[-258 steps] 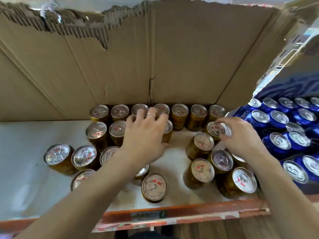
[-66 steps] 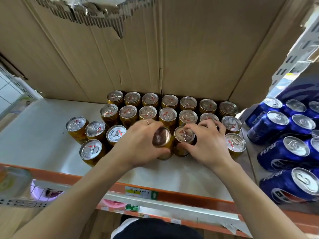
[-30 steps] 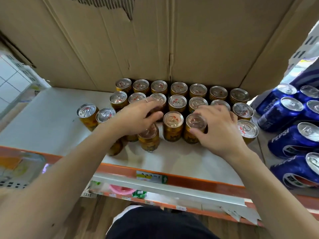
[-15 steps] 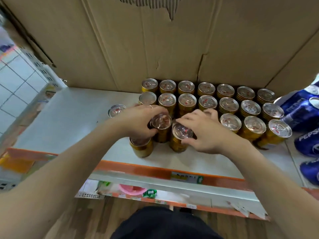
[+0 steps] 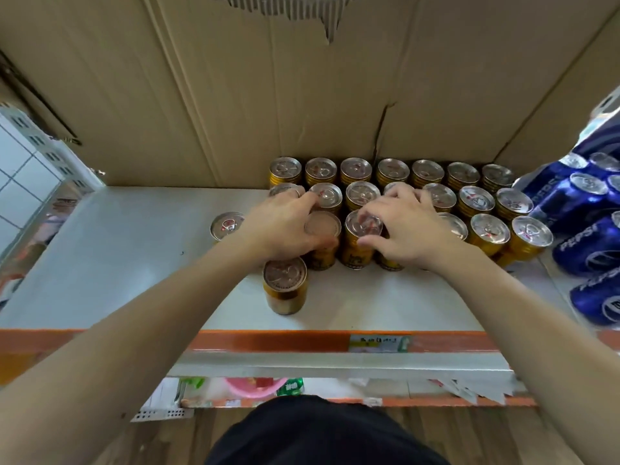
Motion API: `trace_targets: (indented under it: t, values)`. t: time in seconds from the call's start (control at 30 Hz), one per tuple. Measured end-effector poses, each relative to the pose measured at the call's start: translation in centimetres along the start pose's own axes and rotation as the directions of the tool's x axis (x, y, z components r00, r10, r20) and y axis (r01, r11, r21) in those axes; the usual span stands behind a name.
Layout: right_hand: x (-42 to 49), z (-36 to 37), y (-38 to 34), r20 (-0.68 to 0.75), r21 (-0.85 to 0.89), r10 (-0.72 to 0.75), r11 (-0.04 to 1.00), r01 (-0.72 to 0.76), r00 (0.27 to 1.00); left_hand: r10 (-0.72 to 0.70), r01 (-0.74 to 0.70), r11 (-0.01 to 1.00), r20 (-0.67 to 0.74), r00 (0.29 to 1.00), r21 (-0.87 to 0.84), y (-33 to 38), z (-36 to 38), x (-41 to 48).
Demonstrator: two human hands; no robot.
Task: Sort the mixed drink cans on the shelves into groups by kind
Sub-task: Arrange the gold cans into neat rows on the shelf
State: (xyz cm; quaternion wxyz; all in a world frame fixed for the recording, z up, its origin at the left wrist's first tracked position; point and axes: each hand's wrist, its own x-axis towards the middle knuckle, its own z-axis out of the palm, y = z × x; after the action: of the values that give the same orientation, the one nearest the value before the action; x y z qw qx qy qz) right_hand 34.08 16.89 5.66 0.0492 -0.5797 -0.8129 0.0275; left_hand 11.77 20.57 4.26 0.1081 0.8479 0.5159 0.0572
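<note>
Gold cans with silver tops stand in rows [image 5: 426,174] at the back of the white shelf [image 5: 117,263]. My left hand [image 5: 281,226] grips one gold can [image 5: 322,241] in the third row. Right beside it, my right hand [image 5: 402,223] grips a second gold can [image 5: 360,239] with thumb and fingers around its top. One gold can [image 5: 285,285] stands alone nearer the shelf's front, and another [image 5: 226,224] stands apart at the left, partly behind my left arm. Blue Pepsi cans [image 5: 583,243] stand grouped at the right.
A cardboard sheet [image 5: 268,95] lines the back of the shelf. The shelf's orange front edge [image 5: 302,340] carries a price label [image 5: 377,344]. A lower shelf with small items shows below it. The shelf's left part is bare white board.
Both hands have slid their gold cans back and rightward against the rows. The view has shifted, bringing more blue cans into sight at the right.
</note>
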Motion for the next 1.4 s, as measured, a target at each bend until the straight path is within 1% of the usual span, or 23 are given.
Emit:
trace_targets:
  t: [0.07,0.13,0.2,0.3,0.37,0.43,0.57,0.67,0.7,0.73,0.8,0.83,0.87,0.9,0.97,1.03,1.1,1.27,1.4]
  values:
    - [0.0,0.0,0.2,0.003,0.013,0.01,1.0,-0.01,1.0,0.096,-0.094,0.995,0.101,0.99,-0.016,-0.3,-0.8,0.1]
    - [-0.1,-0.2,0.4,0.007,0.029,0.023,0.999,-0.023,1.0,0.16,-0.161,0.987,0.158,0.974,-0.007,-0.4,-1.5,0.2]
    - [0.0,-0.5,0.6,0.017,0.023,0.014,1.0,-0.014,1.0,0.154,-0.158,0.987,0.152,0.976,0.015,-0.2,-1.6,0.3]
    - [0.3,-0.5,0.7,0.026,0.003,-0.006,1.0,0.006,1.0,0.13,-0.137,0.989,0.099,0.987,0.063,0.3,-1.2,0.1]
    - [0.4,-0.4,0.6,0.008,0.014,-0.005,1.0,0.005,1.0,0.113,-0.114,0.993,0.039,0.993,0.019,0.4,-0.7,-0.3]
    - [0.3,-0.1,0.7,-0.019,0.043,-0.007,0.999,0.008,1.0,0.088,-0.088,0.996,0.015,0.996,-0.017,0.5,-0.4,-0.5]
    - [0.2,0.2,0.8,0.009,0.06,-0.017,0.998,0.016,1.0,0.092,-0.094,0.995,0.052,0.994,0.029,0.7,-0.5,-0.4]
    - [0.2,0.0,0.8,0.046,0.034,-0.013,0.999,0.012,0.999,0.101,-0.1,0.995,0.095,0.99,-0.013,0.3,-1.1,-0.4]
    - [0.1,0.0,0.7,0.026,0.042,-0.011,0.999,0.01,1.0,0.089,-0.086,0.995,0.08,0.993,-0.05,-0.1,-1.4,-0.6]
    - [0.0,-0.1,0.5,-0.019,0.067,-0.013,0.998,0.014,1.0,0.075,-0.071,0.993,0.033,0.997,-0.094,-0.7,-1.8,-1.0]
    - [-0.3,-0.3,-0.6,-0.117,0.126,-0.034,0.991,0.049,0.993,0.041,-0.057,0.986,-0.108,0.993,-0.155,-2.6,-2.4,-2.2]
    - [-0.4,-0.4,-1.3,-0.133,0.135,-0.054,0.988,0.072,0.99,0.013,-0.037,0.986,-0.145,0.989,-0.16,-3.9,-2.6,-2.9]
    - [-0.6,-0.3,-2.2,-0.124,0.132,-0.078,0.987,0.095,0.989,-0.022,0.0,0.988,-0.142,0.99,-0.154,-5.2,-2.7,-3.7]
    - [-0.7,-0.2,-3.2,-0.107,0.126,-0.106,0.985,0.119,0.989,-0.064,0.049,0.989,-0.107,0.992,-0.138,-6.5,-2.8,-4.4]
    - [-0.7,0.1,-5.1,-0.085,0.14,-0.169,0.974,0.18,0.982,-0.14,0.139,0.983,-0.004,0.99,-0.116,-8.6,-2.6,-5.9]
    - [-0.7,0.6,-6.9,-0.064,0.149,-0.225,0.961,0.232,0.972,-0.148,0.159,0.967,0.073,0.986,-0.198,-9.6,-2.0,-7.0]
    - [-0.9,1.4,-8.6,-0.028,0.134,-0.239,0.961,0.24,0.971,-0.136,0.153,0.954,0.081,0.987,-0.259,-9.7,-1.2,-7.7]
    - [-1.4,2.9,-10.7,-0.032,0.138,-0.178,0.974,0.181,0.984,-0.227,0.204,0.957,-0.096,0.969,-0.206,-7.5,0.8,-7.5]
    - [-2.2,3.8,-11.4,-0.027,0.151,-0.164,0.974,0.166,0.986,-0.26,0.2,0.943,-0.216,0.941,-0.265,-6.7,2.1,-7.1]
